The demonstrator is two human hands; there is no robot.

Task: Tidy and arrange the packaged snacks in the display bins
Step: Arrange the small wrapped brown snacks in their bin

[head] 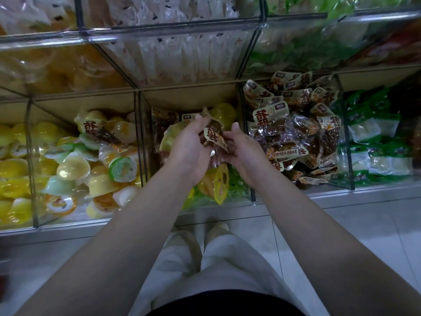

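Both hands over the middle bin (247, 142), close together. Left hand (190, 144) and right hand (242, 149) clamped on brown packets (215, 135), pinched between thumbs and fingers, held above the bin's contents. Below the hands, yellow jelly cups (221, 183) and more brown packets (163, 124) mixed on the bin floor. Clear walls close on either side of the wrists; open room only upward and toward the body. Left bin (139, 137) heaped with jelly cups (73, 167), one stray packet (93, 128) on top. Right bin (337, 124) piled with brown packets (287, 124) above its rim. Green packs (373, 137) further right. Upper shelf edge (159, 33) overhanging. Tiled floor (341, 236) beneath, free behind the bin fronts.
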